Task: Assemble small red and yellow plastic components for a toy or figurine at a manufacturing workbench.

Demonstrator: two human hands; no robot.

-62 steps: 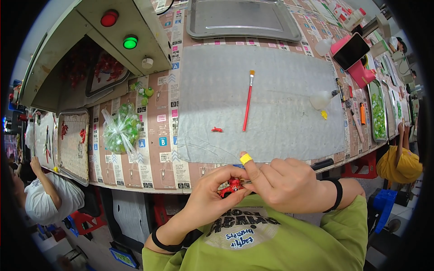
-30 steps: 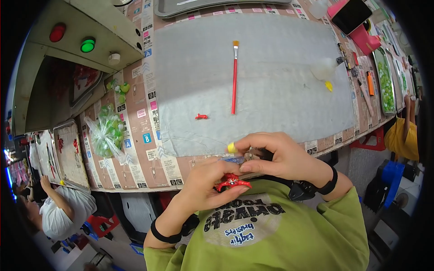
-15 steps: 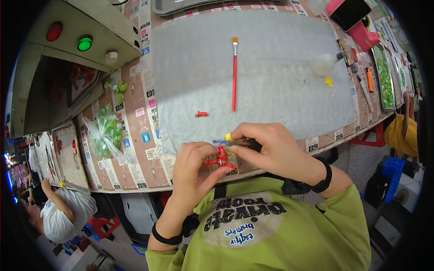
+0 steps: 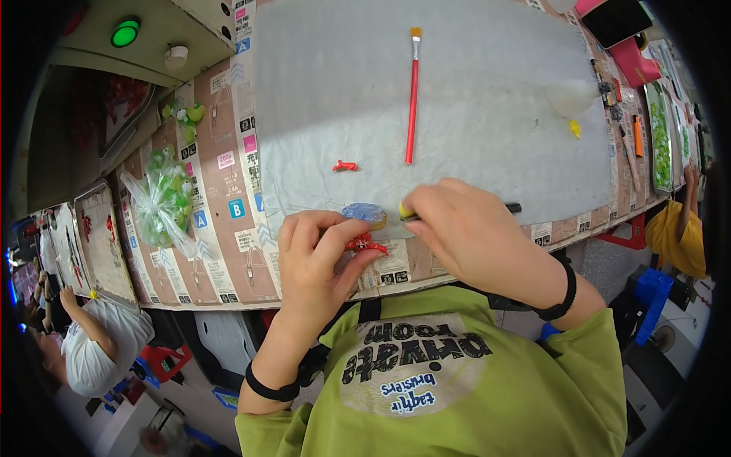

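My left hand [image 4: 314, 255] pinches a small red figurine [image 4: 361, 243] between thumb and fingers near the table's front edge, and the fingers cover much of it. Just beyond lies a round blue piece [image 4: 362, 211] with a yellowish edge. To the right, my right hand [image 4: 476, 228] is closed around a slim tool with a dark handle [image 4: 513, 207]; its working end is mostly hidden. Something yellow [image 4: 406, 209] covers the index fingertip. A small red part [image 4: 345, 165] and a red-handled flat paintbrush [image 4: 411, 114] lie farther out on the grey cloth [image 4: 495, 91].
On the left sit a clear bag of green pieces [image 4: 161, 202] and a metal booth with a green button [image 4: 126, 33]. At right are an orange tool [image 4: 638, 137], a phone on a pink stand [image 4: 636, 62] and a tray of green pieces [image 4: 659, 137]. Co-workers sit on both sides.
My right hand has drawn away from the figurine to the right with the tool. The figurine is more hidden in my left hand. The whole view has shifted slightly.
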